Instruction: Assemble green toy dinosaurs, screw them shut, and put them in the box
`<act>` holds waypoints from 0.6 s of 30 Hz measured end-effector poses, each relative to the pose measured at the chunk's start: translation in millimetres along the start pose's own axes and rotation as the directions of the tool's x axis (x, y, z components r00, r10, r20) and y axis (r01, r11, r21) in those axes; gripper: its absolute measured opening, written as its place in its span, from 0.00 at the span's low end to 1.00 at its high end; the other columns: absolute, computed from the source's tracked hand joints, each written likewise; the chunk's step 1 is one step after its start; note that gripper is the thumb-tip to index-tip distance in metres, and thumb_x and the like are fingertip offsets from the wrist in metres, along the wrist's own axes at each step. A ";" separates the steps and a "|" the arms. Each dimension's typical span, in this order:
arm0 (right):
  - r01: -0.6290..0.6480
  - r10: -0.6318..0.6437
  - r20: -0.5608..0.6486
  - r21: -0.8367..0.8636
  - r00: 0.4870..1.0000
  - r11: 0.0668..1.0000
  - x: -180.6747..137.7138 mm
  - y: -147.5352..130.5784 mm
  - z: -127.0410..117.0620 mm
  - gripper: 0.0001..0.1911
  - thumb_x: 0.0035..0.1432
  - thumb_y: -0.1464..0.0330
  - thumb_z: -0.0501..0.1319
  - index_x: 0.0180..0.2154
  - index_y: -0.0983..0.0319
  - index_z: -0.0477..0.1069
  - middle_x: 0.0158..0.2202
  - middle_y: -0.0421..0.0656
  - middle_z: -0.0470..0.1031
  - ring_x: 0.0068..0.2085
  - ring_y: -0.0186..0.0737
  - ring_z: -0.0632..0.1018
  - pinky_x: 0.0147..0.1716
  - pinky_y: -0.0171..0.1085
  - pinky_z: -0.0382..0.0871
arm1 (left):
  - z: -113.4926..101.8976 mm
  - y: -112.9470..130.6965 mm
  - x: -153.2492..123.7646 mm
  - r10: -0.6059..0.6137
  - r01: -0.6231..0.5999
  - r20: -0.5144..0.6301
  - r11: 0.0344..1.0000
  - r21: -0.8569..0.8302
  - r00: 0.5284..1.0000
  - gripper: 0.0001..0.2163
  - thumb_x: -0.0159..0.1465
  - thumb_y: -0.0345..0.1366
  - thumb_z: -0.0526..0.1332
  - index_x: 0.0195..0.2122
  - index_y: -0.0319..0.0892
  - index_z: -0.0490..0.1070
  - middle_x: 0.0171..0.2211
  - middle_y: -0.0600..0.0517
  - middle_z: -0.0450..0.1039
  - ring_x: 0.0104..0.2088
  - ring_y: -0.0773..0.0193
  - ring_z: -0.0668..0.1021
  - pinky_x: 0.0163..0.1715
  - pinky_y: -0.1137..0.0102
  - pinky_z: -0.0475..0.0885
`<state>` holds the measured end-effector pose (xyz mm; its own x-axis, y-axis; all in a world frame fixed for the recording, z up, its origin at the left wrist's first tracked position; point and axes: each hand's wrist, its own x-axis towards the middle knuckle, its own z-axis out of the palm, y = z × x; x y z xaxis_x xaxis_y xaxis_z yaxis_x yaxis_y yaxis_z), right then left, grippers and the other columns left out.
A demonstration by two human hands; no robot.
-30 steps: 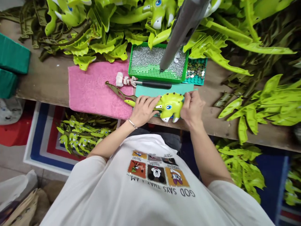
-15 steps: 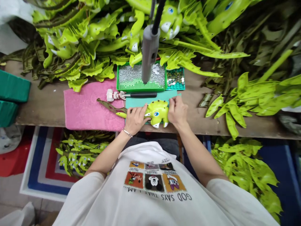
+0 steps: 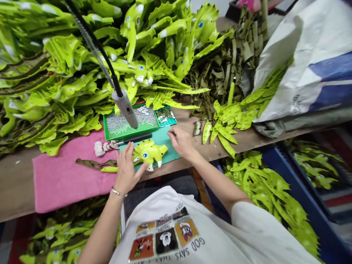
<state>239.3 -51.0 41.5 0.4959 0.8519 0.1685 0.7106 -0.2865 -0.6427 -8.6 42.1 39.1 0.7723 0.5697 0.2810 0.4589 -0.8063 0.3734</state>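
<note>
A lime-green toy dinosaur head [image 3: 149, 153] with a blue eye and white horns lies on a teal mat [image 3: 168, 150] at the bench's front edge. My left hand [image 3: 127, 169] rests flat beside it, fingers spread, touching its left side and a green tail piece [image 3: 109, 169]. My right hand [image 3: 180, 142] is off the toy, on the mat to its right, fingers loosely extended and holding nothing. A grey electric screwdriver [image 3: 125, 108] hangs on a cable above a green tray of screws [image 3: 122, 126].
A pink towel [image 3: 66, 176] covers the bench left. A black-handled tool [image 3: 131, 139] lies by the tray. A small teal tray [image 3: 165, 115] holds small parts. Piles of green toy shells [image 3: 82, 66] fill the back; a white sack [image 3: 302, 66] sits right.
My right hand has let go of the dinosaur head and moved to its right. My left hand slid to its left side. My head turned right, shifting the view.
</note>
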 end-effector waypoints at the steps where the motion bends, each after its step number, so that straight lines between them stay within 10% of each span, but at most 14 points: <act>1: -0.004 0.003 -0.012 -0.034 1.000 0.999 1.6 11.6 -11.2 0.11 0.65 0.67 0.53 0.39 0.62 0.74 0.38 0.48 0.81 0.40 0.43 0.79 0.43 0.41 0.70 | 2.0 9.7 2.7 0.005 -0.005 0.010 1.000 0.016 1.000 0.42 0.66 0.53 0.61 0.73 0.41 0.41 0.69 0.31 0.54 0.68 0.40 0.62 0.63 0.47 0.61; 10: -0.387 0.307 -0.250 -0.402 0.918 0.830 11.8 102.2 -93.9 0.16 0.57 0.75 0.53 0.41 0.63 0.77 0.42 0.53 0.81 0.42 0.51 0.79 0.42 0.46 0.71 | 12.5 44.6 18.8 -0.049 0.007 0.192 0.977 0.212 0.980 0.49 0.52 0.55 0.72 0.71 0.41 0.55 0.72 0.30 0.47 0.69 0.27 0.57 0.58 0.41 0.63; 18: -0.328 0.219 -0.325 -0.334 0.920 0.883 41.4 121.8 -81.9 0.14 0.58 0.70 0.53 0.42 0.65 0.74 0.42 0.56 0.78 0.43 0.51 0.75 0.47 0.49 0.69 | 8.8 45.6 19.9 -0.058 -0.002 0.233 0.968 0.250 0.971 0.41 0.57 0.43 0.68 0.71 0.42 0.58 0.72 0.31 0.49 0.64 0.28 0.64 0.50 0.44 0.70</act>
<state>387.3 -86.5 31.4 0.7739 0.5787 0.2574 0.6320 -0.6792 -0.3732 31.5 15.3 53.9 0.8255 0.5625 0.0455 0.5524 -0.8219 0.1395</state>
